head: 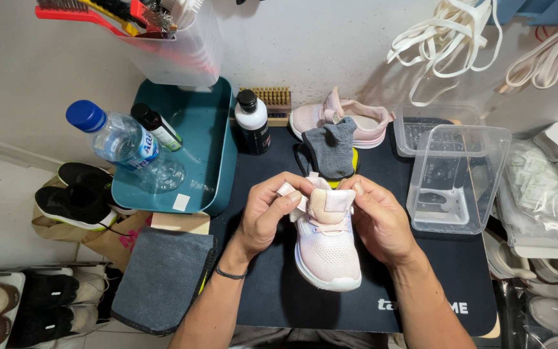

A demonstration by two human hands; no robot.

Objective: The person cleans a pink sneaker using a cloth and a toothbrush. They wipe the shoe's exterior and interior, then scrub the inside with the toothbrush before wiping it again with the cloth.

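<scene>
Head camera looked down on both hands closed around a small pink-and-white sneaker on the black mat of the counter. Left hand pinched a strap flap; right hand pinched the tongue's far edge, each grip shut on the shoe. Its toe pointed toward the wrists, knit clean, sole white. Pulling too hard might have strained the strap, or knocked the clear plastic box just right of the grip.
</scene>
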